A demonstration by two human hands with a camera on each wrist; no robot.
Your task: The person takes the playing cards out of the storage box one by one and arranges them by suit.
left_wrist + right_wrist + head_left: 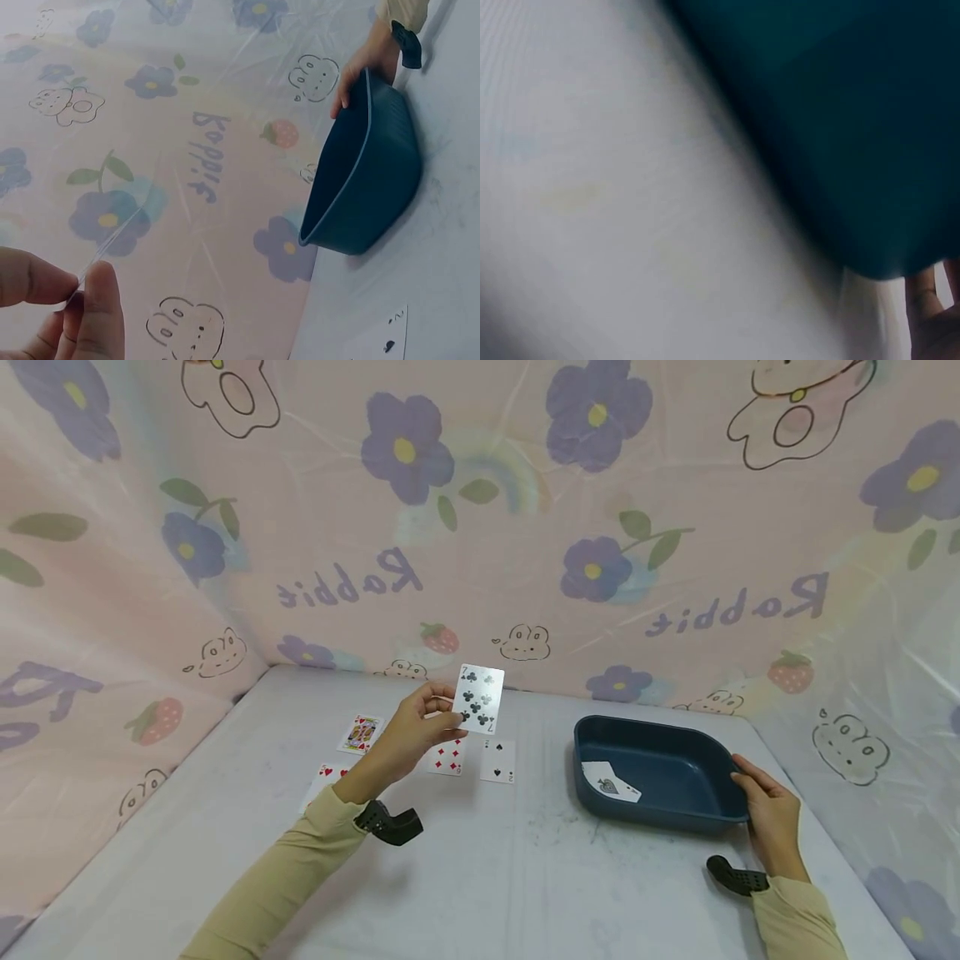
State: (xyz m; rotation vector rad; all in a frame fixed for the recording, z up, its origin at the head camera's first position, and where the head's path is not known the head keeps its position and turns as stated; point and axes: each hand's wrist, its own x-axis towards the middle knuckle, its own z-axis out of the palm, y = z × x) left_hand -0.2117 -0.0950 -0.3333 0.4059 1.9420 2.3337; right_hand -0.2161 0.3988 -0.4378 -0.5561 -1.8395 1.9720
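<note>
My left hand [408,735] is raised over the table and pinches a seven of clubs playing card [477,697] between thumb and fingers, its face toward the head camera. In the left wrist view the card [112,244] shows edge-on. My right hand [772,814] grips the right end of a dark blue plastic basin [660,817], with the fingers over its rim. An ace of spades card [611,782] leans inside the basin at its left end. In the right wrist view the basin [855,135] fills much of the picture.
Face up on the white table [525,877] lie a two of spades [498,762], a diamonds card [447,758] and a king of hearts [360,734]. The left forearm partly covers another hearts card [327,773]. A patterned curtain [480,527] stands behind.
</note>
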